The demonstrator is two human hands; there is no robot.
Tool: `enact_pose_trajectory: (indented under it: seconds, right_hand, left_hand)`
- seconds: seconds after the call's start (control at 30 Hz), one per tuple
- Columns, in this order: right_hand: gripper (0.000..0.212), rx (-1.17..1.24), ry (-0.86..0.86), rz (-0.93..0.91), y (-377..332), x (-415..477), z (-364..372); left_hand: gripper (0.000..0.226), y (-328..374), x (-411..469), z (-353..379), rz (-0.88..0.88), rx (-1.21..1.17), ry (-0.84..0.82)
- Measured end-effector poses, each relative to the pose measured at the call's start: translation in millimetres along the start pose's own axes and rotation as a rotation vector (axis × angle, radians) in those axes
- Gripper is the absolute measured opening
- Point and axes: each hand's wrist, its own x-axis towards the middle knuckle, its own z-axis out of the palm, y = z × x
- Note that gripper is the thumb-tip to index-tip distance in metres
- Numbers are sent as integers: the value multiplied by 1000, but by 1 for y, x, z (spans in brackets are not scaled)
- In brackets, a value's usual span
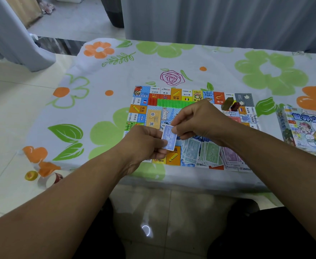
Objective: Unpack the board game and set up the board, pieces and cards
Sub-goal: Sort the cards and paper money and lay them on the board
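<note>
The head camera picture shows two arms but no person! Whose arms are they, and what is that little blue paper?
The camera sits on a person's head and looks down, so you see only their own arms. There is no robot. The left hand and the right hand both pinch blue play money with their fingers. Under them lies the game board on a flowery tablecloth. On the board lie piles of teal notes, green notes and pink notes, plus a green plastic strip and small blocks at its far side. The game box lies to the right.
</note>
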Motion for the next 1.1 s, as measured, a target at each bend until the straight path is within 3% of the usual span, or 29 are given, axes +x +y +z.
enact_pose_trajectory:
  seconds: [0.47, 0.73, 0.83, 1.1]
  right_hand:
    - [14, -24, 4, 7, 4, 5, 5]
    - [13, -72, 3, 101, 18, 13, 10]
    - [14, -133, 4, 101, 21, 18, 15]
    - [14, -383, 50, 34, 28, 26, 25]
  left_hand:
    - [13, 4, -4, -1, -46, -7, -8]
    - [10, 12, -9, -22, -27, 62, 222]
    - [13, 11, -12, -22, 20, 204, 218]
    - [33, -7, -15, 3, 152, 783, -81]
